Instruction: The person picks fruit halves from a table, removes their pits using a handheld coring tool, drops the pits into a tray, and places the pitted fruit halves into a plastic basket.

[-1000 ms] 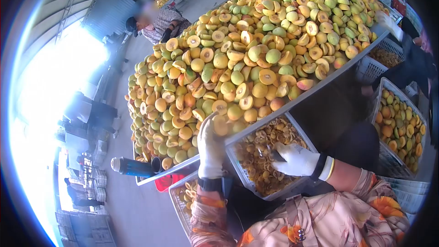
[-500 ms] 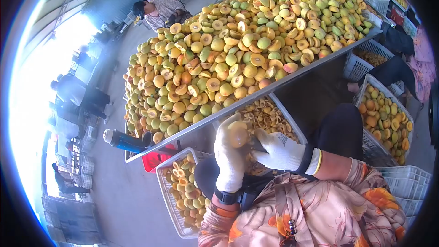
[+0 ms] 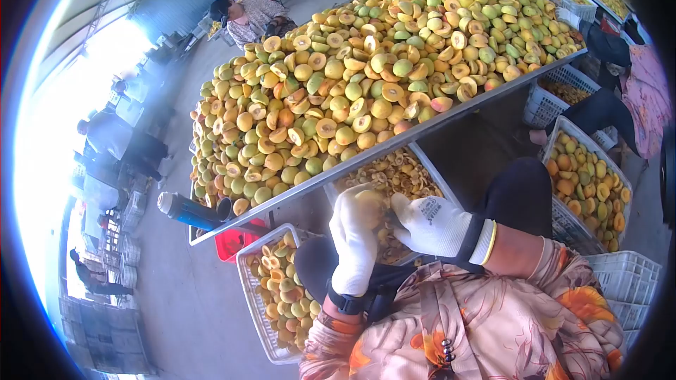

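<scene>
My left hand (image 3: 354, 239), in a white knit glove, is curled around a yellow peach half (image 3: 371, 212), which looks blurred. Close beside it, my gloved right hand (image 3: 431, 225) is closed, its thumb and fingers turned toward the fruit. Whatever the right hand grips is hidden and smeared. Both hands are over a crate (image 3: 442, 181) holding brownish pits and scraps (image 3: 391, 170). Beyond them, a large heap of halved peaches (image 3: 352, 91) covers a metal-edged table (image 3: 320, 177).
Crates of peach halves stand at left (image 3: 250, 288) and right (image 3: 627, 222). A blue flask (image 3: 190, 212) leans at the table's corner above a red container (image 3: 234, 243). Stacked crates (image 3: 627, 274) are at my right. A co-worker (image 3: 257, 17) bends beyond the heap; others work farther back.
The fruit in my left hand has become more covered and blurred as the fingers shift around it. My right hand has turned slightly, its thumb higher. The view has shifted a little.
</scene>
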A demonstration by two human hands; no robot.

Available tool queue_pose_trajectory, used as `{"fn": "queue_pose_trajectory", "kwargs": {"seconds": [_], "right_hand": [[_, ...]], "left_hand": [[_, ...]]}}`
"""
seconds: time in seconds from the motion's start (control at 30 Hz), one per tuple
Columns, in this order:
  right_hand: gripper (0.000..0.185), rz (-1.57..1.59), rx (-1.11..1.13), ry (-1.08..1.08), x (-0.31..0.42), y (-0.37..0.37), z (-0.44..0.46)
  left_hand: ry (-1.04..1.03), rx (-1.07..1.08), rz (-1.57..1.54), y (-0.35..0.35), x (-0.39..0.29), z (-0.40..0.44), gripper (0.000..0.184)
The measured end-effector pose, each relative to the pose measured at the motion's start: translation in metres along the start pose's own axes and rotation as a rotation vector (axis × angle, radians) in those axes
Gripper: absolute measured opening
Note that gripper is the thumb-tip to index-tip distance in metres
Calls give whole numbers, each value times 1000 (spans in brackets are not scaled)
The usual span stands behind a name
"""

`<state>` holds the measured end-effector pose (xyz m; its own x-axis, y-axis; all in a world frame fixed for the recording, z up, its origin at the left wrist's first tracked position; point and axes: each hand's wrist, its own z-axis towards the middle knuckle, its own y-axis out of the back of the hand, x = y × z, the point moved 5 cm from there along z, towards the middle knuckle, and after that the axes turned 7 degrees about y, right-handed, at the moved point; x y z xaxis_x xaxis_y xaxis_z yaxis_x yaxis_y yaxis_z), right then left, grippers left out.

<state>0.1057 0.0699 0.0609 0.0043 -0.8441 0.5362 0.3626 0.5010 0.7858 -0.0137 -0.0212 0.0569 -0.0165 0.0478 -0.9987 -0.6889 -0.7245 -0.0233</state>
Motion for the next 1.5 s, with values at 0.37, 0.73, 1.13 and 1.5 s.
{"fn": "queue_pose_trajectory", "kwargs": {"seconds": [0.37,0.73,1.13,1.5], "right_hand": [[31,240,207,-112,-41,-13,4],[22,1144,529,-508,-15,-44,3],[16,1704,738,-502,-16,-46,1],[18,2140,962,-289,-27,-80,20]], "left_hand": [[265,386,145,4,11,39,57],[-65,-117,-115,12,34,23,34],[262,119,-374,-8,24,32,58],[595,-17,-626,11,45,37,53]]}}
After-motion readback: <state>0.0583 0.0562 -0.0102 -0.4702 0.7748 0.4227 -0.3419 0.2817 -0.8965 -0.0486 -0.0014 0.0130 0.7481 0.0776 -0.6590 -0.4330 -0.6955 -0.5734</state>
